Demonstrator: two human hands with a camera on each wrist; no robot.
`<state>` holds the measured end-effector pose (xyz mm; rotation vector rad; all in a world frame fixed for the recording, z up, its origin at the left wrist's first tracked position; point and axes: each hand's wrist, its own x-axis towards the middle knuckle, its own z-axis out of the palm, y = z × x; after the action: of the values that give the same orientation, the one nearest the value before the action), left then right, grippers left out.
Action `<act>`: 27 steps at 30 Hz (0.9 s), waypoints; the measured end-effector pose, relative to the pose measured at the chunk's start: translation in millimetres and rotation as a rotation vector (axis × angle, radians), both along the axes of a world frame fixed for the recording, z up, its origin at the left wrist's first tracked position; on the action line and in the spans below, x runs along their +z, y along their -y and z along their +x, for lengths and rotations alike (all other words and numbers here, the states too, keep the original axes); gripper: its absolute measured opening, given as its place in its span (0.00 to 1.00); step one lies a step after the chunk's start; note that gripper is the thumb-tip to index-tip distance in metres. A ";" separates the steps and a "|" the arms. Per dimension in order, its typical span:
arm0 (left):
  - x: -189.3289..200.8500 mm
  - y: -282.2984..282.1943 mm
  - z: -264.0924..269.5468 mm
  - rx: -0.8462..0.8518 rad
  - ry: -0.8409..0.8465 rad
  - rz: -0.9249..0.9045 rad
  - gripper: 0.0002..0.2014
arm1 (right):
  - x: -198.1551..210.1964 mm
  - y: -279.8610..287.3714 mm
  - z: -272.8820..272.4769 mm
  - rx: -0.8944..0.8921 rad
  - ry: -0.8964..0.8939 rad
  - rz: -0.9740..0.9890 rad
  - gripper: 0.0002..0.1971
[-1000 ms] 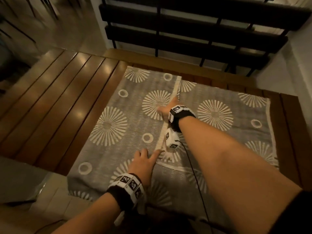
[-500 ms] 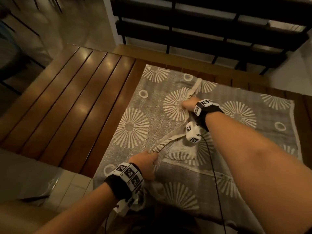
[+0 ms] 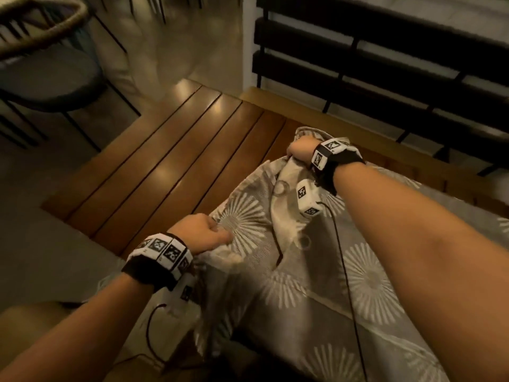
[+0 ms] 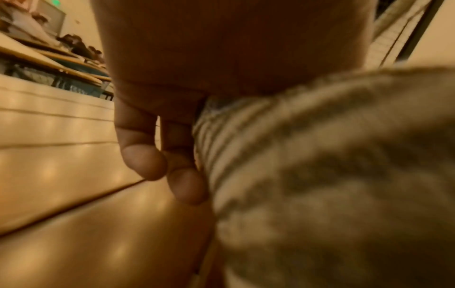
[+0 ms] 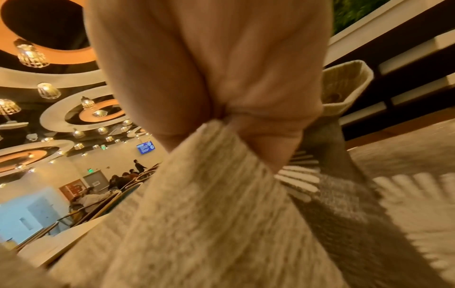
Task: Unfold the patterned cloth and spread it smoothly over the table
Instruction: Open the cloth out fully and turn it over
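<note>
The grey patterned cloth (image 3: 366, 274) with white sunburst circles lies over the right half of the slatted wooden table (image 3: 176, 166). Its upper layer is lifted and bunched between my hands, pale underside showing. My left hand (image 3: 212, 235) grips the near edge of that layer, close to the table's front; in the left wrist view the cloth (image 4: 332, 165) fills the right side beside my curled fingers (image 4: 145, 161). My right hand (image 3: 298, 150) grips the far edge and holds it raised; the right wrist view shows the cloth (image 5: 214, 204) pinched in my right hand (image 5: 229, 120).
Bare wooden slats stretch to the left of the cloth. A dark chair (image 3: 46, 78) stands on the floor at the far left. A black slatted bench back (image 3: 385, 67) runs behind the table. A thin cable (image 3: 345, 271) trails from my right wrist across the cloth.
Both hands went from resting flat on the folded edge to gripping it. They have lifted the top layer and swung it left, bunching it above the table.
</note>
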<state>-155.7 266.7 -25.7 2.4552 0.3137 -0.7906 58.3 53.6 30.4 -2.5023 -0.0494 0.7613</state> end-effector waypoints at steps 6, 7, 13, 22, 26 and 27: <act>-20.7 -97.6 -2.6 0.002 -0.074 0.093 0.12 | -22.0 -136.5 -0.2 -0.131 -0.277 0.359 0.07; -23.2 -114.0 -5.6 0.017 -0.085 0.102 0.15 | -25.2 -153.8 -5.8 -0.230 -0.426 0.579 0.06; -21.8 -182.0 -8.7 -0.001 -0.095 0.319 0.24 | -45.0 -191.8 -10.5 -0.288 -0.550 0.971 0.25; -22.3 -115.6 49.2 -0.224 0.189 0.150 0.29 | -86.9 -157.7 -9.6 0.279 0.035 -0.144 0.14; -36.5 -79.3 74.6 -0.226 0.232 0.132 0.41 | -92.2 -166.4 -23.0 0.267 -0.059 -0.010 0.17; -40.2 -73.9 78.0 -0.256 0.238 0.177 0.45 | -94.6 -165.6 -25.2 0.269 -0.062 0.003 0.19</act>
<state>-77.7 340.6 -65.9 2.7601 -0.0220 -0.5828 33.1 219.2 -64.2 -2.4967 -0.3713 0.9451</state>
